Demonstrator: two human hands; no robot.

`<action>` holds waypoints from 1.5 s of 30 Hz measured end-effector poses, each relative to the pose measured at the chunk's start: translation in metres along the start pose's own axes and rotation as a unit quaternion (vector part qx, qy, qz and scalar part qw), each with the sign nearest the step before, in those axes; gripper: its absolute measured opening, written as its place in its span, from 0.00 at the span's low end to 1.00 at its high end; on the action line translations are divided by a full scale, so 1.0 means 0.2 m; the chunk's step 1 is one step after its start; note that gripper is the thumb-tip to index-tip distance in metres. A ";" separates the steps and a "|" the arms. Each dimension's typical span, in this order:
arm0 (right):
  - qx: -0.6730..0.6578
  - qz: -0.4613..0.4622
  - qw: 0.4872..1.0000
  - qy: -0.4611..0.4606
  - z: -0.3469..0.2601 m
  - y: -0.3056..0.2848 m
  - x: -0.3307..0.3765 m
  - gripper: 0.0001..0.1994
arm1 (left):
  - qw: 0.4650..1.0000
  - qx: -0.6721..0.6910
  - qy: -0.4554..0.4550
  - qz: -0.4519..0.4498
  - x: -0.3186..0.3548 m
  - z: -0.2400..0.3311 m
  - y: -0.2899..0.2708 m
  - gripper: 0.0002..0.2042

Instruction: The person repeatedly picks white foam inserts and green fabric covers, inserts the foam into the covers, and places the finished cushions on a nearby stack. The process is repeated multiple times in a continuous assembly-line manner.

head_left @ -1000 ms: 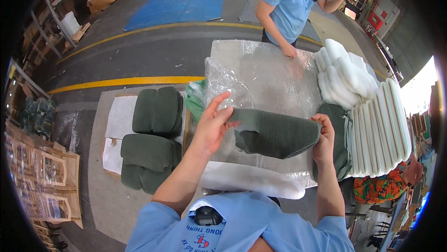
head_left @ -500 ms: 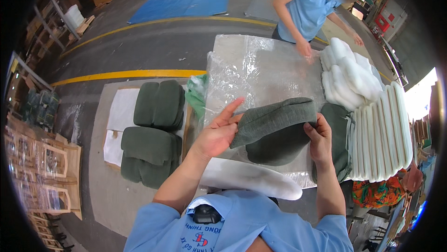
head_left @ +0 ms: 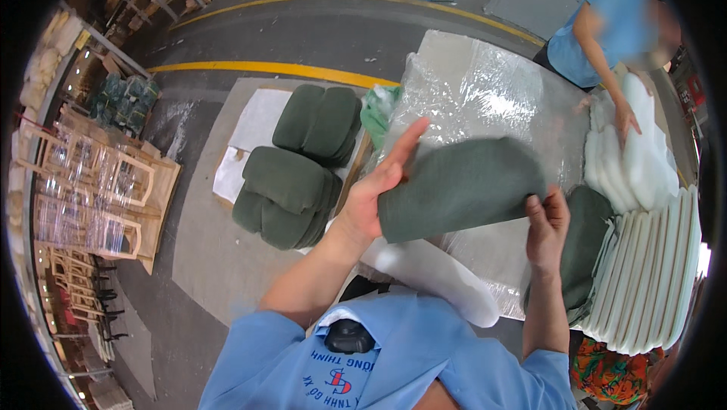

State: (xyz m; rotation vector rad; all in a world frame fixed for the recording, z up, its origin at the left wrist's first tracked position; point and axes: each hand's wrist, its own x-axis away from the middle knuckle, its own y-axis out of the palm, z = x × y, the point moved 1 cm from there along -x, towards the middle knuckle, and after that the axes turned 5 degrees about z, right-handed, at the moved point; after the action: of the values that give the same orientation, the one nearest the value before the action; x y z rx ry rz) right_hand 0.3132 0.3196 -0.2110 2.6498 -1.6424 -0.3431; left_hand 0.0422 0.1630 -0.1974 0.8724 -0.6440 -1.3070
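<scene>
A dark green fabric cushion cover (head_left: 462, 190) is stretched between my hands above the plastic-wrapped table; whether anything is inside it I cannot tell. My left hand (head_left: 379, 194) grips its left end, with one finger pointing up and away from the fabric. My right hand (head_left: 547, 228) pinches the lower right edge between thumb and fingers. A white cushion pad (head_left: 439, 277) lies close to my body at the table's near edge, under my left forearm. More dark green covers (head_left: 587, 240) lie just right of my right hand, partly hidden by it.
White pads stand in a row (head_left: 651, 266) at the right, with a looser pile (head_left: 625, 149) behind. Stacks of dark green cushions (head_left: 291, 190) sit at the left. A co-worker (head_left: 606, 39) in blue reaches to the white pile. Wrapped wooden frames (head_left: 98, 190) stand far left.
The cover has turned from folded, with its side band showing, to a broad flat face. My view has swung right. The co-worker now leans over the white pile with a hand on it.
</scene>
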 end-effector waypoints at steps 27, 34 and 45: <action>-0.032 0.037 0.998 -0.042 -0.01 -0.02 0.11 0.08 | 0.986 0.057 -0.120 0.099 0.27 -0.20 -0.13 0.34; -0.072 0.000 0.995 -0.062 0.04 -0.04 0.11 0.07 | 0.975 0.137 -0.172 0.020 0.25 -0.29 -0.05 0.32; -0.102 0.020 0.994 -0.038 0.08 -0.11 0.11 0.07 | 0.966 0.101 -0.234 -0.036 0.24 -0.41 0.00 0.29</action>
State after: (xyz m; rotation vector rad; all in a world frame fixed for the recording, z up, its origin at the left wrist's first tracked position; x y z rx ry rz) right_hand 0.3383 0.3112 -0.2332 2.4811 -1.5820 -0.5827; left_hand 0.1177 0.1299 -0.2439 0.7564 -1.1410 -1.5479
